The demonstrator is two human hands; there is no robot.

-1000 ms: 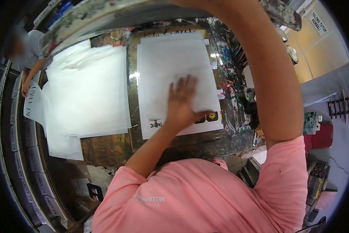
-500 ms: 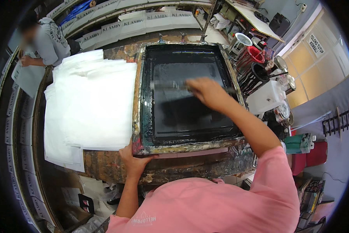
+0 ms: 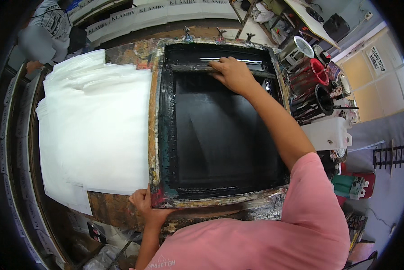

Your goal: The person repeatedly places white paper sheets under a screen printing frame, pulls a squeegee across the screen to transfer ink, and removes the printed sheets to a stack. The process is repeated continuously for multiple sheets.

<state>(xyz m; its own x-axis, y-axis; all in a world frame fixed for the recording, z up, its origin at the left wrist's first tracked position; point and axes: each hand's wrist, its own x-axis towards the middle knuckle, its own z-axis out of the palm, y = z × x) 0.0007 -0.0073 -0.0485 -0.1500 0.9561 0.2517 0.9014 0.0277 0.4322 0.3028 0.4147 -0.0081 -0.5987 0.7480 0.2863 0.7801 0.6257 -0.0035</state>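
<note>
A screen-printing frame (image 3: 154, 130) with a paint-smeared wooden rim lies on the worktable, its mesh coated in glossy black ink. Near the far end of the mesh, my right hand (image 3: 234, 77) grips a long squeegee (image 3: 190, 69) from above. The squeegee spans most of the mesh's width, with wet ink shining just beyond it. My left hand (image 3: 147, 206) holds the frame's near left corner, fingers curled at its outer side and thumb along the front edge. What lies beneath the frame is hidden.
A tall stack of white paper sheets (image 3: 98, 130) sits left of the frame. Clamps (image 3: 220, 34) stand along its far edge. At right are ink-stained buckets (image 3: 316, 99) and a translucent jerrycan (image 3: 330, 134). Another person (image 3: 51, 27) bends at the far left by racks of printed sheets.
My right hand has pushed the squeegee away from me, from the upper middle of the mesh to its far end. My left hand stays on the corner. The head view has shifted.
</note>
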